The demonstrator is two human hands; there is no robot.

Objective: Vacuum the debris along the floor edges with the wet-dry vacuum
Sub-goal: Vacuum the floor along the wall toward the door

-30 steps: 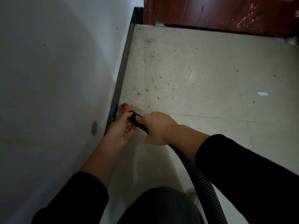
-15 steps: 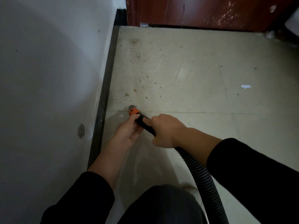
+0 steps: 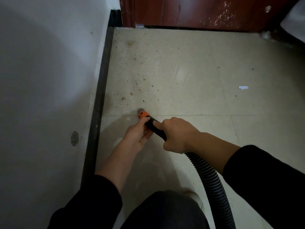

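A plain white plaster wall (image 3: 41, 80) fills the left side, with a small oval grey plate or patch (image 3: 74, 138) low on it, and a dark skirting strip (image 3: 100, 100) runs along its foot from near to far. Just right of the strip, brown specks and crumbs of debris (image 3: 125, 96) lie scattered over the pale beige floor tiles (image 3: 189, 66), thickest close to the edge and thinning toward the far corner. The left hand (image 3: 137, 136) pinches the black vacuum nozzle with an orange collar and grey tip (image 3: 142, 114), its fingers (image 3: 145, 120) curled round it right behind the collar. The tip is on the floor at a tile joint, near the skirting but not against it, just short of the nearest specks. The right hand (image 3: 176, 136) grips the nozzle further back, fist closed, its index finger laid along the tube. From there, the black ribbed hose (image 3: 209, 179) trails toward the near right. A white paper scrap (image 3: 243, 87) lies well apart on the right, and a reddish-brown wooden door (image 3: 198, 12) closes off the far end. The step in hand looks like working the edge strip. The next move likely calls for sliding the tip forward and left into the specks, keeping it flat to the tile and tight to the skirting. No brand, label or writing can be read anywhere.
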